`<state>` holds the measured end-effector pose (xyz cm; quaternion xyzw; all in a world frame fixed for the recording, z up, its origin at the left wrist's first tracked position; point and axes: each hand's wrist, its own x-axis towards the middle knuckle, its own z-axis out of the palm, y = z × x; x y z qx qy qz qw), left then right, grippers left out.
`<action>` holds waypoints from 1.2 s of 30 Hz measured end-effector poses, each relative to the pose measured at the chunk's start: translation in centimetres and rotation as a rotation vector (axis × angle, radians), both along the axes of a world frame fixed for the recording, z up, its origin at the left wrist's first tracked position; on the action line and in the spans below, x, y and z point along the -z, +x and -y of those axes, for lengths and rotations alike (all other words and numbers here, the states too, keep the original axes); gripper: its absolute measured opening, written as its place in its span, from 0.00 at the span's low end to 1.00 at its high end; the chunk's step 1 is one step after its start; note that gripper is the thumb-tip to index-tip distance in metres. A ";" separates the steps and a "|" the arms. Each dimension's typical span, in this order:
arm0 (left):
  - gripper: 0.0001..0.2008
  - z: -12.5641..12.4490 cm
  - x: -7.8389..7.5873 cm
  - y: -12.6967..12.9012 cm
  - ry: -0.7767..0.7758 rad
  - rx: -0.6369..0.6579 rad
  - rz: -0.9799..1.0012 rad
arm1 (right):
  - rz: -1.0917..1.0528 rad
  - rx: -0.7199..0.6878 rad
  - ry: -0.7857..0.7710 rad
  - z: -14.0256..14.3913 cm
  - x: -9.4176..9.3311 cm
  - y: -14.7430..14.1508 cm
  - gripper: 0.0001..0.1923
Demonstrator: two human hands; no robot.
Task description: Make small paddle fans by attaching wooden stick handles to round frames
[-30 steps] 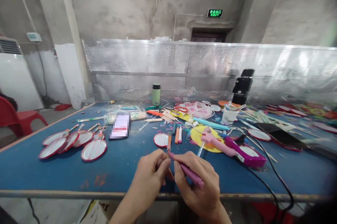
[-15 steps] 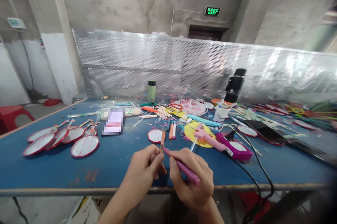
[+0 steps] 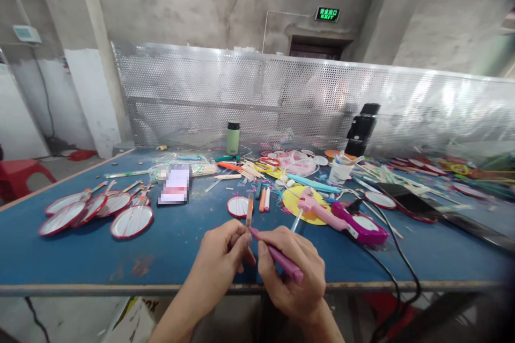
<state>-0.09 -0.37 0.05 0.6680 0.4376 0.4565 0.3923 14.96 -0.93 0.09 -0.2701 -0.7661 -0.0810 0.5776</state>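
My left hand [image 3: 225, 252] pinches a flat wooden craft stick [image 3: 250, 210] upright, its face coloured orange-brown. In my right hand [image 3: 293, 268] is a purple marker [image 3: 285, 261], gripped like a pen, its tip at the stick's edge just above my left fingertips. Whether the tip touches the wood, I cannot tell. Just beyond the stick lies a white disc with a red rim [image 3: 237, 206]. Beside it stand out a dark marker [image 3: 258, 190], an orange marker [image 3: 262, 200] and a pink-white marker [image 3: 267, 199], all lying on the blue table [image 3: 181, 252].
Several red-rimmed discs on sticks [image 3: 132, 221] overlap at left, near a phone [image 3: 175, 186]. A pink glue gun [image 3: 317, 209] rests on a yellow disc [image 3: 292, 198], by a purple device [image 3: 362, 225] with cables. Behind are a green bottle [image 3: 232, 139] and a white cup [image 3: 340, 173].
The view has shifted slightly, moving the table's things a little right and up. Both hands keep nearly the same pose on the stick and marker.
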 end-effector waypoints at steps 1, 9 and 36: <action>0.17 0.0 0.0 0.0 0.000 -0.001 0.000 | 0.008 -0.006 -0.008 0.0 0.0 0.0 0.08; 0.16 -0.1 0.0 0.0 -0.016 0.010 0.016 | -0.023 0.008 0.016 -0.1 0.0 0.0 0.08; 0.16 -0.1 -0.1 0.0 0.000 -0.001 0.011 | 0.002 -0.001 -0.011 0.0 -0.2 0.0 0.08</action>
